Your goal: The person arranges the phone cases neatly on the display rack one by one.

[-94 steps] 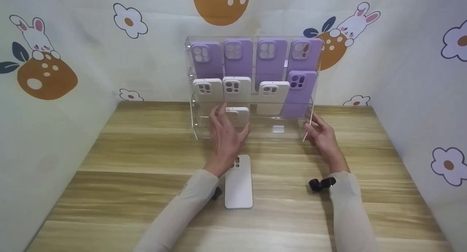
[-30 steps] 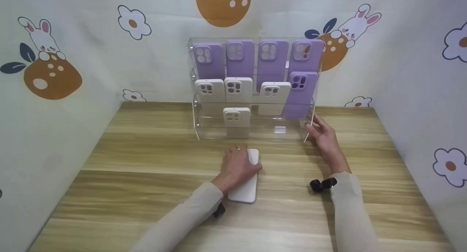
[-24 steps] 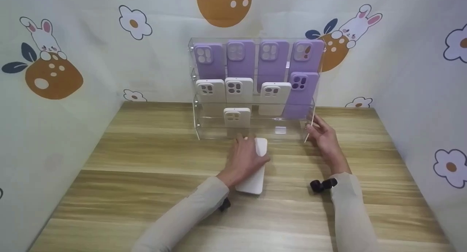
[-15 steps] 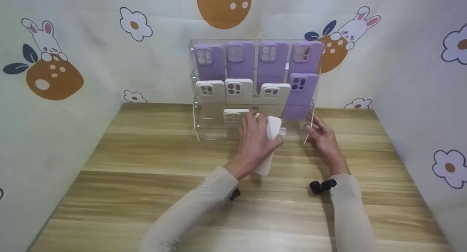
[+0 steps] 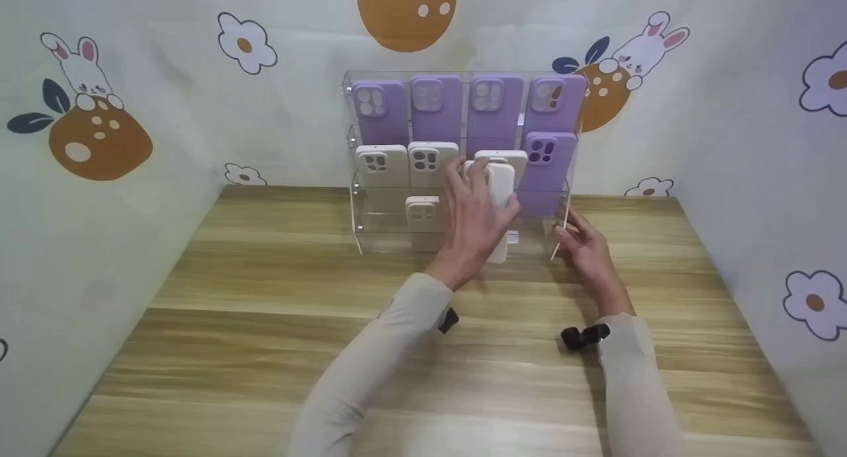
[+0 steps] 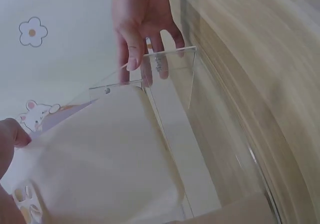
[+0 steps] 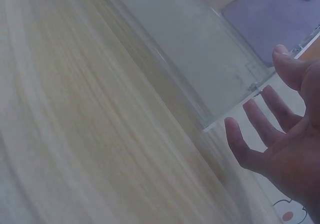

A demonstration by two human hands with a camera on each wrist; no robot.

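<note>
My left hand (image 5: 473, 219) grips a white phone case (image 5: 501, 186) by its sides, fingers on one edge and thumb on the other. The case is nearly upright, in front of the clear acrylic display rack (image 5: 384, 222); in the left wrist view its broad back fills the lower left. Behind it another white case (image 5: 519, 158) is partly covered. A white case (image 5: 421, 212) on a low tier is partly hidden by my left hand. My right hand (image 5: 589, 252) holds the rack's right side panel, thumb and fingers on either side of its edge.
Several purple cases (image 5: 437, 116) line the rack's top tier. White cases (image 5: 384, 176) and a purple case (image 5: 548, 179) stand on the tier below. The rack sits on a wood-grain table (image 5: 265, 351), near the patterned back wall (image 5: 298, 113).
My left hand has left the rack, picked up the white case from the table, and carried it forward, up and right, tilting it upright. My right hand stays at the rack's side.
</note>
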